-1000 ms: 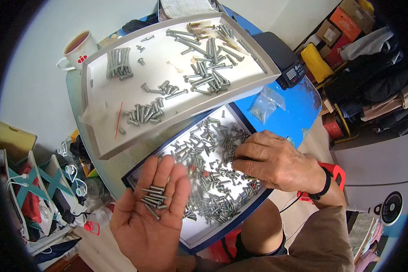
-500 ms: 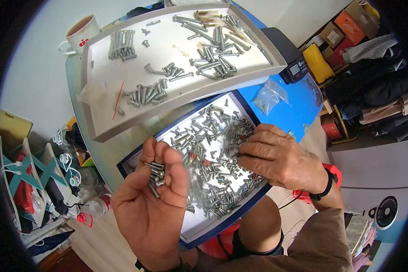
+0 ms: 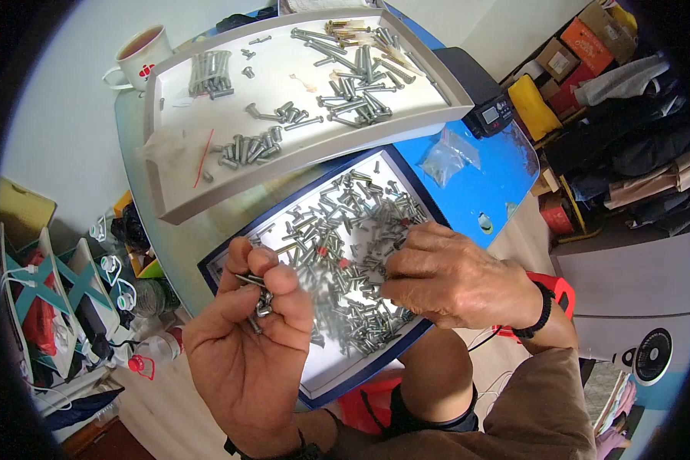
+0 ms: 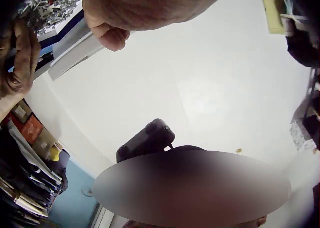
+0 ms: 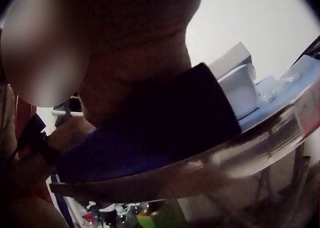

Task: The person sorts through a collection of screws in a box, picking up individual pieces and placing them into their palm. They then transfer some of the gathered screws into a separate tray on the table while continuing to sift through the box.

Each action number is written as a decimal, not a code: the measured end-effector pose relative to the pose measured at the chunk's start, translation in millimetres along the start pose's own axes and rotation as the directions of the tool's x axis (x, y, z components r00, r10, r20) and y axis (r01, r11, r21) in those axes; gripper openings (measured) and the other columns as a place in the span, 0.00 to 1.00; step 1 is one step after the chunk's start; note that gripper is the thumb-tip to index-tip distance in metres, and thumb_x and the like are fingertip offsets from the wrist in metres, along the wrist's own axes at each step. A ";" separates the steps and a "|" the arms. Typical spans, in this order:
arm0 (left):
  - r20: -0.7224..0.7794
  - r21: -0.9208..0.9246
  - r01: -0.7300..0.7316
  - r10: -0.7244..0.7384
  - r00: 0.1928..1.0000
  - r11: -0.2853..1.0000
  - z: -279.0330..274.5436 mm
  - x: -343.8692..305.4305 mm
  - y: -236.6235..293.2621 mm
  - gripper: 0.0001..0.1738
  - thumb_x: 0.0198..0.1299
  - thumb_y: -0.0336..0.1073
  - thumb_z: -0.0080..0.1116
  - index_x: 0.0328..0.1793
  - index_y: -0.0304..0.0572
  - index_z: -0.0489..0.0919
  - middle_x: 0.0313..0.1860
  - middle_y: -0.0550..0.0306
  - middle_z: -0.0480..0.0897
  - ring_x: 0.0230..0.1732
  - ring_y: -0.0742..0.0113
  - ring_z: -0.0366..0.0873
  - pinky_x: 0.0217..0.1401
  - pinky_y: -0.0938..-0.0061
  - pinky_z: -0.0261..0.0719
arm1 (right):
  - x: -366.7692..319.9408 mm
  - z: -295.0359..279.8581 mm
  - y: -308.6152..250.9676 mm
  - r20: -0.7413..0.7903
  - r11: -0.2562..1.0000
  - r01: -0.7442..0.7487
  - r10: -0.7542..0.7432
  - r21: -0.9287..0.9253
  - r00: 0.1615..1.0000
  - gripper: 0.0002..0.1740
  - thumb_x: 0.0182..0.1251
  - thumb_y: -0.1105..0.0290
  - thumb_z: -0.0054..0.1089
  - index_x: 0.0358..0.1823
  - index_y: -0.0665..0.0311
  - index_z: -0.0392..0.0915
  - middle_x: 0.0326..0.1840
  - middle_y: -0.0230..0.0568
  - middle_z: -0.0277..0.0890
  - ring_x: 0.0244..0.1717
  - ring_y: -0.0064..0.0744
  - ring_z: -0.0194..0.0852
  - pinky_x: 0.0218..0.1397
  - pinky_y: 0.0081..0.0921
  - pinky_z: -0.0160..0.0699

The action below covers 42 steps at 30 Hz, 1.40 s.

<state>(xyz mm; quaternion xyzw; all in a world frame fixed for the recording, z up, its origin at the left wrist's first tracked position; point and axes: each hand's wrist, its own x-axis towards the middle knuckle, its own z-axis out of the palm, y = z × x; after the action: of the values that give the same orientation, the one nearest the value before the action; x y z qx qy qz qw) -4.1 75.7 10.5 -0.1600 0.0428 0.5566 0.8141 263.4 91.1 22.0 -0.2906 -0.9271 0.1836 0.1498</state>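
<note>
Steel screws [image 3: 254, 297], short and shiny, sit bunched in your left hand [image 3: 245, 360], its grip curled round them above the near edge of the table [image 3: 506, 176]. Some sorted groups [image 3: 245, 146] lie in the white tray [image 3: 299, 172]. The blue-rimmed tray [image 3: 326, 368] holds a big loose pile [image 3: 345, 245], so I judge much is left. Your right hand [image 3: 452, 284] digs there; what its grip holds I cannot tell.

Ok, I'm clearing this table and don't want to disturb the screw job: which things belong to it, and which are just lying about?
In use: the left hand gripping a bunch of screws; the right hand on the loose screws in the blue-rimmed tray; the grey tray of sorted screw piles.
Lying about: the mug; the black scale; the clear plastic bags.
</note>
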 end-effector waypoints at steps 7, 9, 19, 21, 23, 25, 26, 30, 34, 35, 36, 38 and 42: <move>-0.042 0.043 -0.027 0.029 0.999 0.999 5.7 -2.5 7.4 0.21 0.69 0.22 0.48 0.67 0.30 0.75 0.51 0.48 0.79 0.49 0.57 0.76 0.50 0.65 0.73 | 7.5 3.7 1.7 0.035 0.991 0.018 -0.013 -0.131 0.999 0.17 0.50 0.66 0.64 0.41 0.66 0.83 0.42 0.41 0.75 0.48 0.44 0.76 0.56 0.38 0.74; -0.022 0.065 -0.017 0.019 1.000 0.998 7.7 -1.5 8.0 0.20 0.71 0.22 0.46 0.68 0.31 0.74 0.51 0.51 0.78 0.48 0.60 0.76 0.50 0.65 0.74 | 7.1 1.5 3.1 -0.038 0.991 -0.069 0.065 -0.111 0.997 0.16 0.51 0.66 0.64 0.41 0.66 0.83 0.40 0.40 0.75 0.46 0.44 0.76 0.54 0.37 0.74; -0.001 0.015 0.005 -0.005 1.000 1.000 3.4 8.7 12.5 0.20 0.69 0.22 0.47 0.66 0.31 0.75 0.50 0.53 0.79 0.48 0.60 0.75 0.50 0.65 0.73 | 34.5 8.8 -6.5 0.062 0.995 0.093 -0.090 -0.044 0.994 0.21 0.52 0.65 0.63 0.47 0.67 0.84 0.45 0.45 0.76 0.50 0.45 0.78 0.55 0.39 0.76; 0.014 0.003 0.009 -0.009 1.000 1.000 4.0 10.2 13.1 0.20 0.69 0.22 0.47 0.66 0.31 0.75 0.50 0.52 0.79 0.48 0.60 0.75 0.50 0.65 0.73 | 36.1 13.9 -5.0 0.077 0.992 0.114 -0.110 -0.058 0.991 0.20 0.53 0.64 0.63 0.46 0.67 0.84 0.46 0.45 0.76 0.50 0.47 0.78 0.55 0.39 0.77; 0.013 0.001 0.015 -0.015 1.000 1.000 5.5 10.1 13.5 0.20 0.69 0.22 0.46 0.66 0.31 0.75 0.50 0.52 0.79 0.48 0.60 0.75 0.50 0.65 0.73 | 37.8 4.6 -5.4 0.116 0.993 0.087 -0.077 -0.080 0.990 0.19 0.54 0.65 0.63 0.45 0.67 0.84 0.45 0.45 0.77 0.48 0.46 0.79 0.55 0.40 0.78; 0.015 -0.003 0.010 -0.010 1.000 1.000 5.3 10.1 15.5 0.20 0.69 0.22 0.46 0.66 0.31 0.75 0.50 0.52 0.78 0.48 0.60 0.75 0.50 0.65 0.72 | 35.1 -0.6 -3.1 0.113 0.997 0.037 -0.029 -0.070 0.993 0.18 0.53 0.66 0.64 0.45 0.67 0.84 0.45 0.45 0.78 0.48 0.47 0.79 0.55 0.40 0.78; 0.018 -0.005 0.010 -0.010 1.000 1.000 5.1 10.3 16.0 0.20 0.68 0.22 0.47 0.66 0.31 0.75 0.50 0.52 0.78 0.48 0.60 0.75 0.50 0.65 0.72 | 33.1 -2.3 -2.6 0.108 0.998 -0.016 0.023 -0.062 0.994 0.18 0.53 0.68 0.65 0.46 0.67 0.83 0.45 0.45 0.79 0.48 0.47 0.79 0.55 0.40 0.77; 0.022 -0.005 0.021 -0.021 1.000 1.000 3.7 11.1 17.1 0.20 0.68 0.21 0.48 0.66 0.31 0.75 0.51 0.52 0.78 0.48 0.60 0.75 0.51 0.65 0.72 | 26.4 -1.7 -1.1 0.029 0.998 -0.059 0.059 0.013 0.998 0.18 0.50 0.72 0.67 0.45 0.68 0.83 0.47 0.46 0.80 0.48 0.47 0.80 0.54 0.41 0.77; 0.005 0.005 0.013 -0.013 1.000 1.000 5.0 11.5 16.3 0.21 0.67 0.21 0.49 0.66 0.31 0.75 0.51 0.53 0.77 0.48 0.60 0.75 0.51 0.65 0.72 | 23.3 -1.9 -2.6 0.014 0.986 -0.128 0.130 -0.108 0.991 0.20 0.46 0.75 0.69 0.46 0.68 0.85 0.50 0.47 0.81 0.51 0.48 0.81 0.55 0.43 0.78; -0.006 0.008 0.007 -0.007 1.000 1.000 5.4 11.5 16.3 0.21 0.67 0.22 0.49 0.66 0.31 0.75 0.50 0.53 0.77 0.48 0.60 0.75 0.51 0.65 0.72 | 22.9 -1.4 -3.8 -0.006 0.973 -0.163 0.164 -0.163 0.986 0.21 0.46 0.75 0.70 0.46 0.68 0.86 0.52 0.47 0.81 0.52 0.48 0.81 0.56 0.43 0.78; -0.005 0.008 0.005 -0.005 1.000 1.000 4.8 11.7 16.6 0.21 0.67 0.22 0.49 0.66 0.31 0.75 0.50 0.53 0.77 0.48 0.60 0.75 0.51 0.65 0.72 | 24.3 -1.6 -5.0 -0.006 0.973 -0.161 0.162 -0.163 0.987 0.21 0.46 0.75 0.70 0.46 0.68 0.86 0.52 0.47 0.81 0.52 0.48 0.81 0.56 0.43 0.78; 0.029 0.014 0.014 -0.014 0.999 1.000 3.1 12.3 17.6 0.21 0.67 0.22 0.49 0.66 0.32 0.75 0.50 0.54 0.77 0.48 0.60 0.75 0.51 0.65 0.72 | 30.2 -1.0 -8.2 -0.032 0.998 -0.056 0.057 0.039 0.998 0.22 0.51 0.72 0.68 0.50 0.67 0.86 0.59 0.49 0.81 0.59 0.49 0.80 0.63 0.45 0.77; 0.021 0.032 0.010 -0.011 1.000 0.999 2.4 13.8 16.5 0.20 0.67 0.23 0.49 0.65 0.32 0.75 0.50 0.54 0.77 0.48 0.61 0.75 0.50 0.65 0.72 | 41.4 15.8 -14.1 0.072 0.973 0.055 -0.039 -0.226 0.997 0.21 0.61 0.67 0.60 0.55 0.65 0.85 0.68 0.46 0.79 0.69 0.48 0.76 0.75 0.49 0.71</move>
<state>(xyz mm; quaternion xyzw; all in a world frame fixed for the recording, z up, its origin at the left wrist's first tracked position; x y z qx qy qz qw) -14.4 94.2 5.8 -0.1413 0.0420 0.5534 0.8198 218.0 100.9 21.2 -0.2774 -0.9531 0.0821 0.0888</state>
